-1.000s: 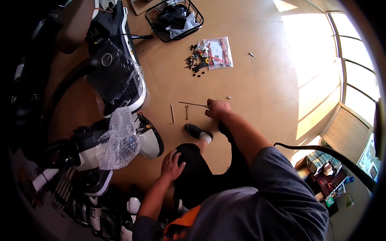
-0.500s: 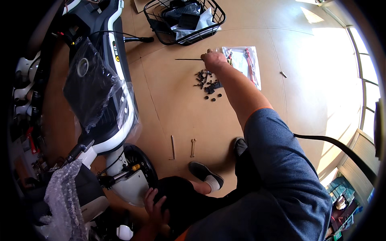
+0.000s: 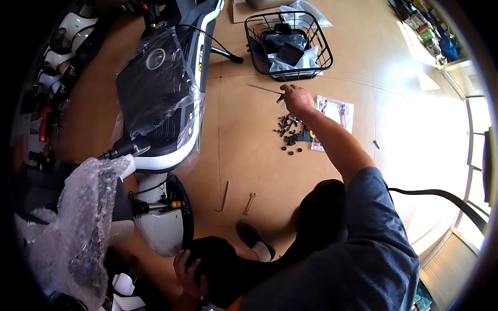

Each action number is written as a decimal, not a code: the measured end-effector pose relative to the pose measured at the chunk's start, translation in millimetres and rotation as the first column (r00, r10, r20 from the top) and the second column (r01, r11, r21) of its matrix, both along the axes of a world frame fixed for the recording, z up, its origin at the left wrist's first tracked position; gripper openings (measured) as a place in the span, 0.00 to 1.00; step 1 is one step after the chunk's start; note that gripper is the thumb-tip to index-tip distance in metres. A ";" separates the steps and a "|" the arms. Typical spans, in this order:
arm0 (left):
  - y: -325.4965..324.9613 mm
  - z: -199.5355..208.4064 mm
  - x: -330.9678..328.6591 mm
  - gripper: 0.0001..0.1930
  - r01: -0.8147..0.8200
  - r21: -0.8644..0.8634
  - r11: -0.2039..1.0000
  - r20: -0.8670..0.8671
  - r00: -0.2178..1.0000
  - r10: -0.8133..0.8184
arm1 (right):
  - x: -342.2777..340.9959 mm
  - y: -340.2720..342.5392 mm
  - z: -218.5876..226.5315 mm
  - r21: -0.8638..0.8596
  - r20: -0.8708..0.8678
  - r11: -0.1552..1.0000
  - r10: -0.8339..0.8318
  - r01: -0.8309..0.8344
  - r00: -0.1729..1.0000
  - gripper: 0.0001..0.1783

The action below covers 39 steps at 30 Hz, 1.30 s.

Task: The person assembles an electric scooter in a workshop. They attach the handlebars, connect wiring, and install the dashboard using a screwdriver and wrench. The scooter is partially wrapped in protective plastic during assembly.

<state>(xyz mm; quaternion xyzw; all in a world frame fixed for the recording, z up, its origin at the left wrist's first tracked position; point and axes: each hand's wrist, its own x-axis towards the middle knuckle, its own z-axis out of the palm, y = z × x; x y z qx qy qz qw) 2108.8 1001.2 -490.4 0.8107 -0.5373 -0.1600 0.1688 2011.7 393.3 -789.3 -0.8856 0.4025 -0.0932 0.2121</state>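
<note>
My right hand is closed around a long thin-shafted tool, whose metal shaft points left above the floor. My fingers cover its other end, so its exact kind is hidden. Just below that hand lies a pile of small black screws, caps and fittings. Partly under my forearm is a clear plastic bag with red and dark parts inside. Low in the picture my left hand rests against my bent knee, fingers stretched out, with nothing seen in it.
A scooter partly wrapped in plastic stands at left, bubble wrap hanging over its front. A black wire basket holding packed parts sits at the far side. An open-end wrench and a hex key lie nearer me.
The whole view has shifted, so the scooter and basket sit farther right in it. My right hand still grips the tool, its shaft now more slanted. My left hand stays by the knee.
</note>
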 end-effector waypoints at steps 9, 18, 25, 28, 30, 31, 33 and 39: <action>-43.2 -17.2 25.8 0.19 -0.068 -0.105 0.992 -0.062 0.996 0.062 | -38.4 96.7 202.9 0.899 0.438 0.317 -0.616 -0.302 0.655 0.10; -75.1 -28.1 38.3 0.16 -0.045 -0.116 0.992 -0.016 0.999 0.044 | -29.9 202.2 285.4 0.829 0.135 -0.198 -0.837 -0.523 0.531 0.02; -140.0 29.9 15.6 0.11 -0.518 -0.257 0.816 -0.800 0.588 0.122 | -26.6 246.9 340.1 0.780 0.308 -0.181 -0.723 -0.599 0.619 0.03; -173.2 93.4 -2.0 0.13 -0.474 -0.350 0.808 -0.852 0.519 -0.064 | -22.6 266.9 368.5 0.780 0.430 -0.072 -0.659 -0.621 0.617 0.05; -169.1 102.8 -10.1 0.11 -0.495 -0.332 0.803 -0.840 0.542 -0.014 | -21.7 280.8 374.6 0.774 0.524 0.026 -0.586 -0.632 0.618 0.06; -164.8 110.1 -9.1 0.10 -0.502 -0.327 0.801 -0.828 0.561 0.014 | -21.1 285.3 380.6 0.767 0.560 0.065 -0.554 -0.638 0.616 0.06; -145.0 128.1 -8.3 0.08 -0.469 -0.382 0.796 -0.742 0.669 0.038 | -20.7 289.1 390.1 0.724 0.657 0.122 -0.422 -0.679 0.625 0.06; -86.1 236.9 23.3 0.06 -0.144 -0.659 0.738 -0.090 0.990 0.112 | -16.3 293.1 425.4 0.659 0.751 0.035 -0.064 -0.751 0.657 0.11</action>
